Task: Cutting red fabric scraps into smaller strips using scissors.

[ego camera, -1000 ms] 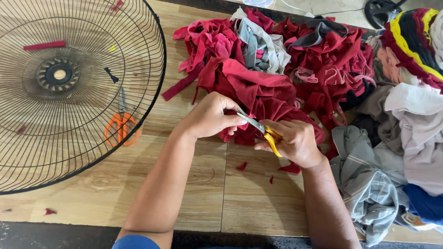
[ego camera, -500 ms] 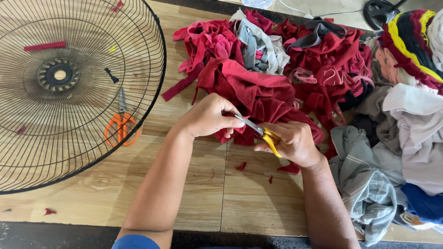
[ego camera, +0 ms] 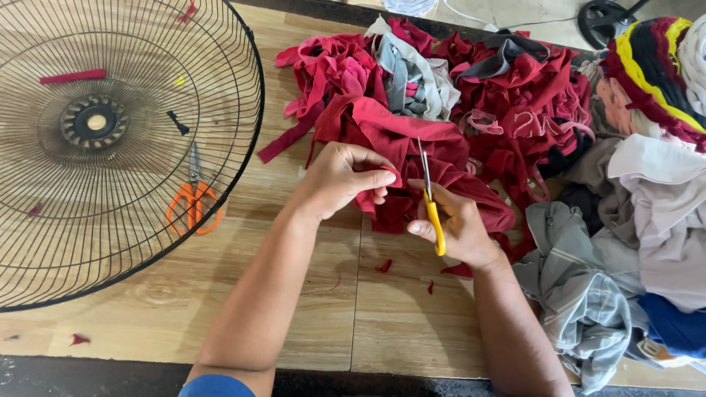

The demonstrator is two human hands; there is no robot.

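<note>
Two hands busy | left hand (ego camera: 342,180) pinches red cloth (ego camera: 412,158) on desk (ego camera: 309,294) | right hand (ego camera: 456,224) closed around yellow scissors (ego camera: 429,192), blades up | risk: blade tip close to left fingers, could nick them

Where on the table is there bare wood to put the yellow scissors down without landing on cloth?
Bare wood lies between the forearms, below the left hand and right hand, with only small red scraps. More runs along the near table edge beside the fan guard. The red cloth pile and grey garments crowd the right side.
</note>
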